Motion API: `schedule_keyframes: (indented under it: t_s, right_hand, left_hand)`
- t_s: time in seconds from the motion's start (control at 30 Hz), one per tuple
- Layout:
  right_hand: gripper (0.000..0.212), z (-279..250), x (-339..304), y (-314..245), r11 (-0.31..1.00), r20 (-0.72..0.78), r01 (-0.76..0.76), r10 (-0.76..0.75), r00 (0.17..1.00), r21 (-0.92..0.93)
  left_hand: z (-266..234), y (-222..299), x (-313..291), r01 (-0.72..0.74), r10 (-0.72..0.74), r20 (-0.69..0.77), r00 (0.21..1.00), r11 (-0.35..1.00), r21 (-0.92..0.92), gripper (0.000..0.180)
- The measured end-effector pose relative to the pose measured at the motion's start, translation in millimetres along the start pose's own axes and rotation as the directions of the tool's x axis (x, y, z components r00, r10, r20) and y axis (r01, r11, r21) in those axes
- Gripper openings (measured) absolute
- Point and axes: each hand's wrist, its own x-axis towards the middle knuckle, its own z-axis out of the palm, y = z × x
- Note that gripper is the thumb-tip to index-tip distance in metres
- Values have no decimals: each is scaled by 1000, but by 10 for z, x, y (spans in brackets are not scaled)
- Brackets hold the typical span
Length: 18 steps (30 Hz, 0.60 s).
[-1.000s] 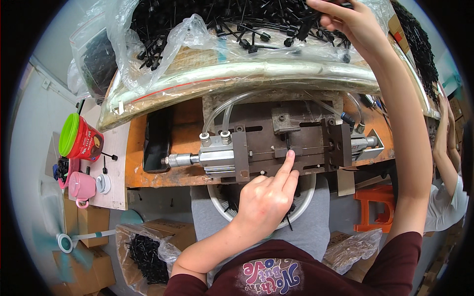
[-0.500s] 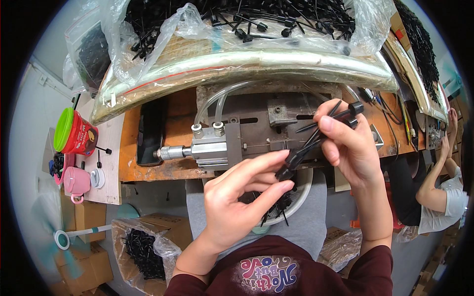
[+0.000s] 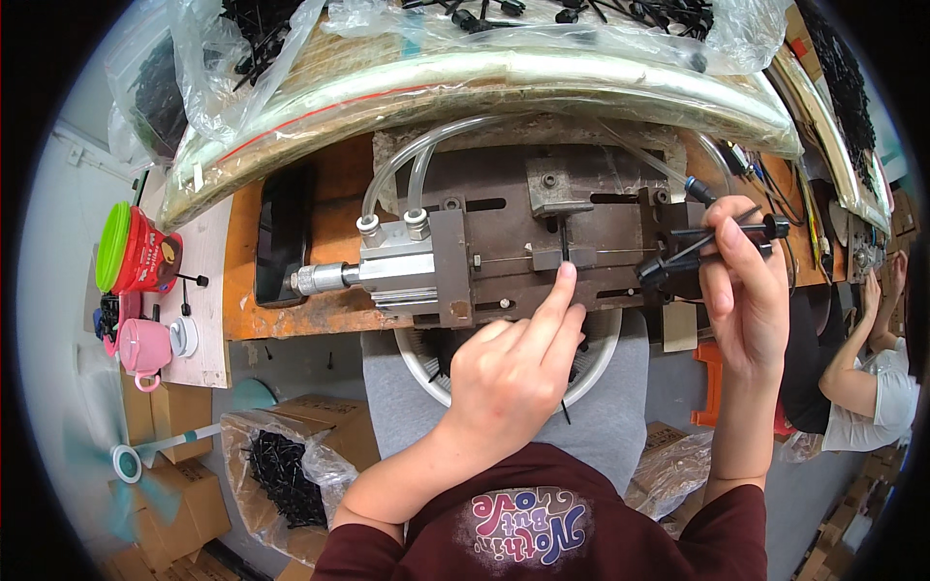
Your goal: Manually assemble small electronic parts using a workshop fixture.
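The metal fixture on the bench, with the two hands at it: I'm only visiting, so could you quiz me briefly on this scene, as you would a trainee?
1. True or false: the right hand is empty.
2. Multiple choice: where is the index finger of the left hand pointing?
A) at the clear tubes
B) at the small dark block midway along the metal fixture
C) at the pink cup
3. Fill in the colour: the bucket with the bright green rim has a ____ body.

Key:
1. False; it holds black stemmed parts.
2. B
3. red
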Motion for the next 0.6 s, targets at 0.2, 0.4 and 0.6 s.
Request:
schedule_keyframes:
  t_s: [0.2, 0.4, 0.6]
  right_hand:
    - [17, 55, -150, -28, 997, 23, -77, 77, 997, 8]
    - [14, 186, -261, 25, 982, 51, -181, 183, 982, -44]
    - [20, 136, -281, 62, 963, 176, -248, 227, 958, 108]
  left_hand:
    - [-37, 22, 70, -1, -1, 35, 999, 998, 61, 29]
    - [-202, 75, 106, 99, -120, -6, 993, 846, -524, 39]
    - [-412, 103, 54, 172, -197, 50, 979, 671, -721, 39]
